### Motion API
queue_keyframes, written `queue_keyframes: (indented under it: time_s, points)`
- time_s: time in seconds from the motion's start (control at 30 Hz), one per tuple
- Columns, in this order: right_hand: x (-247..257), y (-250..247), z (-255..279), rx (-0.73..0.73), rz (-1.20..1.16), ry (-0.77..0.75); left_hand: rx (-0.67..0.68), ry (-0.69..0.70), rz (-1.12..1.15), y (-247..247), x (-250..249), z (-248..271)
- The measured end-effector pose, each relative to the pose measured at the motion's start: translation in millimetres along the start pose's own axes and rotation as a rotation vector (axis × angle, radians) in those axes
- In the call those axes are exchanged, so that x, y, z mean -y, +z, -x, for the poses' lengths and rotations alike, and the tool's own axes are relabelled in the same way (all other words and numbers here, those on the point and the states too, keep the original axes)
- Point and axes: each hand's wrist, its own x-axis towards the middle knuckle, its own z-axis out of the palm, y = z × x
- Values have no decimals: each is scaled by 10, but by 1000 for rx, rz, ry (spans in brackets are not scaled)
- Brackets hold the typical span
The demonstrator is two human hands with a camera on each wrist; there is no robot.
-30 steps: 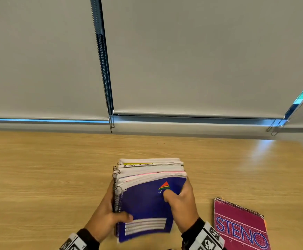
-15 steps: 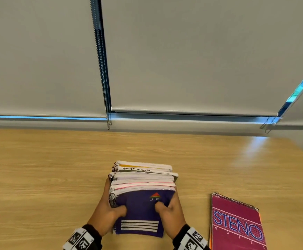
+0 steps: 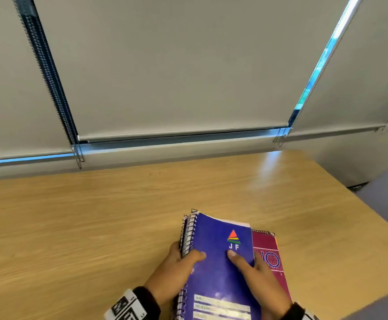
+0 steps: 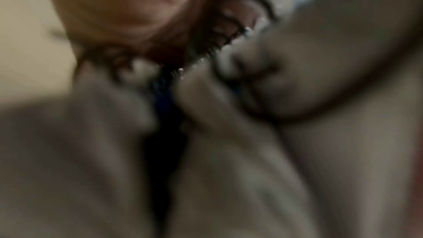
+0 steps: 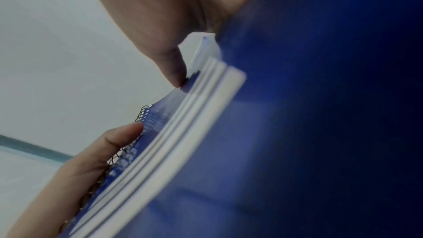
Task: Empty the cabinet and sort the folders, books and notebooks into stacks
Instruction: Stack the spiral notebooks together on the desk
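Spiral notebook stack [image 3: 220,262], blue cover, in our hands.
Our left hand [image 3: 177,271] grasps the spiral edge, our right hand [image 3: 260,280] the right edge; maroon steno pad [image 3: 268,255] underneath, on the wooden table [image 3: 96,215].

Your left hand [image 3: 177,271] and right hand [image 3: 261,281] are bare, with no gloves or rings showing. Each wrist wears a black cuff: the left cuff [image 3: 148,301] sits just ahead of a white band [image 3: 126,308] printed with black square code markings. On your right wrist, the black cuff [image 3: 292,311] meets a white, black-marked band [image 3: 309,316] at the frame's edge.
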Motion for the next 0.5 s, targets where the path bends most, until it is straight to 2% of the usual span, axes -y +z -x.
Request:
queue_keyframes:
  time_s: [0.1, 0.17, 0.33, 0.5]
  points:
    - [-160, -416, 33, -160, 131, 126, 46, -117, -19, 529, 46, -157]
    - [-185, -624, -15, -193, 134, 151, 33, -149, -33, 751, 63, -247]
    - [-114, -980, -293, -125, 90, 116, -35, -154, -20, 1043, -69, -501]
    - [-151, -1128, -602, -71, 102, 133, -25, -247, -45, 1131, 27, -763]
